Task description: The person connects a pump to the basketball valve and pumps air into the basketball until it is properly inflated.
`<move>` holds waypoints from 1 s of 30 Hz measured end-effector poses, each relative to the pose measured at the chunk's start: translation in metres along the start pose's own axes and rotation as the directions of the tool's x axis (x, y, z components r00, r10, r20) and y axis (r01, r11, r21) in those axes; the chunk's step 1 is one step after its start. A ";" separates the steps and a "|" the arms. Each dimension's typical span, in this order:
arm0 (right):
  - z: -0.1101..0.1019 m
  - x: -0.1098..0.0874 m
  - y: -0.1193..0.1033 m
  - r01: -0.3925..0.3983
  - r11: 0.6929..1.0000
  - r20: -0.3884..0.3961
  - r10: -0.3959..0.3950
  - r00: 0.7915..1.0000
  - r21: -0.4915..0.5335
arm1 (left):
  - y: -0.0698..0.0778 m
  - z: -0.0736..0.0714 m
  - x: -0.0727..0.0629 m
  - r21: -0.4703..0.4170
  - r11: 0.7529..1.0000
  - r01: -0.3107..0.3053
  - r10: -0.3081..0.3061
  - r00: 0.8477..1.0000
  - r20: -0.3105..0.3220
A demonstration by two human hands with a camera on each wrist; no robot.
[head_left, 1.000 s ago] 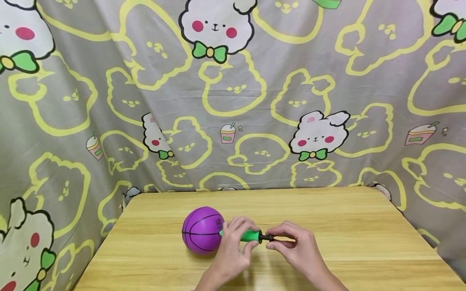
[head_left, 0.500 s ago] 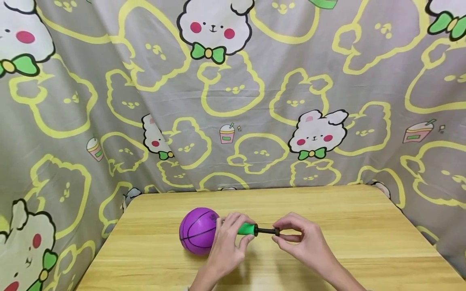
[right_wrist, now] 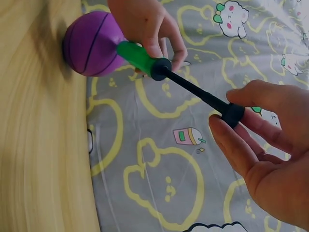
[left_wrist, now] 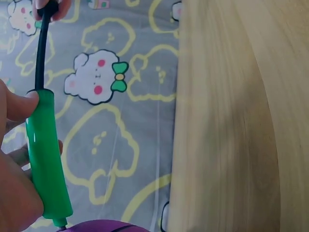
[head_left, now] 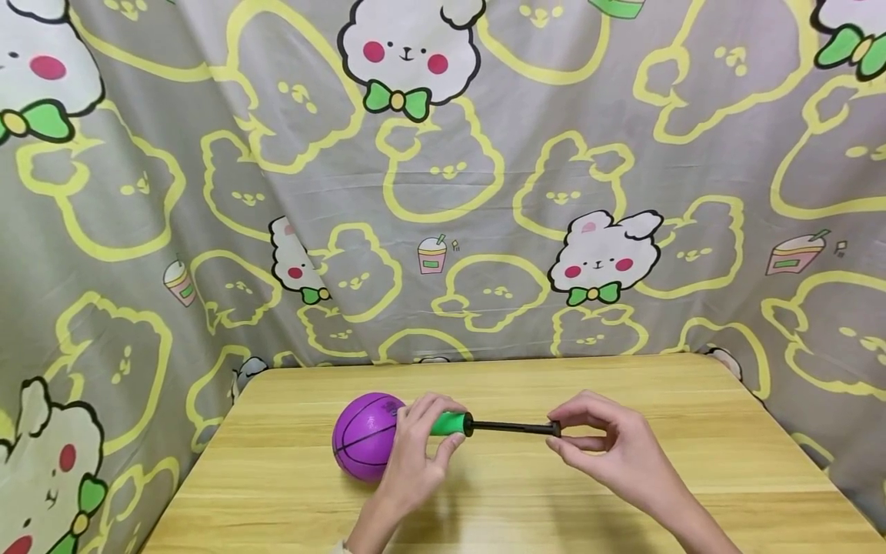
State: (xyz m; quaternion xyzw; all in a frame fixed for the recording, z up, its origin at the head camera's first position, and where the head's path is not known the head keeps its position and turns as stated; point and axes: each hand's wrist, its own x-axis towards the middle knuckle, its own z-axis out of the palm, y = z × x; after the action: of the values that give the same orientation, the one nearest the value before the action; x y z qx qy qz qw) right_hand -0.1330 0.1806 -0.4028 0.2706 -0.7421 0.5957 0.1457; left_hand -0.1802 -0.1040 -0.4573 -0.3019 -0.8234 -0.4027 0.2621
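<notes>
A purple ball (head_left: 364,438) with black basketball lines sits left of centre on the table. My left hand (head_left: 418,450) grips the green barrel of a small hand pump (head_left: 450,424), thumb below and fingers over it. The nozzle end meets the ball, as the left wrist view shows at the purple ball's (left_wrist: 104,226) edge. The black pump rod (head_left: 512,426) is drawn far out to the right. Its black handle (right_wrist: 233,115) is pinched between the thumb and fingers of my right hand (head_left: 623,446). The left hand covers part of the ball and barrel in the head view.
The wooden table (head_left: 277,492) extends under both hands, with rounded far corners. Behind it and at both sides hangs a grey curtain (head_left: 477,231) printed with cartoon rabbits, close to the table's back edge.
My right hand has moved right with the handle, drawing the rod well out of the barrel. The left hand, barrel and ball have shifted slightly left.
</notes>
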 end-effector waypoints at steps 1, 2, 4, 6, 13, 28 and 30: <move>-0.002 0.000 0.000 0.001 1.000 0.013 -0.001 1.000 0.007 | 0.000 0.000 0.000 0.000 1.000 -0.001 0.001 1.000 0.002; -0.003 0.000 0.000 0.001 1.000 0.021 -0.002 1.000 0.009 | 0.000 0.001 0.000 0.003 1.000 -0.002 0.002 1.000 0.003; -0.005 0.000 0.000 -0.008 1.000 0.030 0.007 1.000 0.009 | 0.001 0.002 0.001 0.008 1.000 0.000 0.000 1.000 0.003; -0.006 0.000 0.001 -0.023 1.000 0.031 0.023 0.999 0.003 | 0.003 0.004 0.000 0.015 1.000 0.005 -0.006 1.000 0.001; -0.002 -0.004 0.007 -0.067 0.998 0.028 0.067 0.997 -0.020 | 0.009 0.011 -0.003 0.035 0.999 -0.006 0.006 1.000 0.004; 0.035 -0.006 0.029 -0.019 1.000 -0.030 0.019 0.999 -0.005 | 0.016 0.020 -0.008 0.032 0.999 -0.021 0.019 0.999 0.035; 0.040 -0.006 0.032 -0.008 1.000 -0.031 0.008 1.000 0.000 | 0.016 0.021 -0.008 0.034 0.999 -0.022 0.021 0.999 0.038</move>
State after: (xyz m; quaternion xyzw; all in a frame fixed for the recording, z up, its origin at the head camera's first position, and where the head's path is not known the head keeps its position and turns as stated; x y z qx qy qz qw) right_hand -0.1421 0.1483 -0.4420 0.2585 -0.7409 0.6002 0.1546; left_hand -0.1670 -0.0812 -0.4660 -0.3137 -0.8317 -0.3798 0.2561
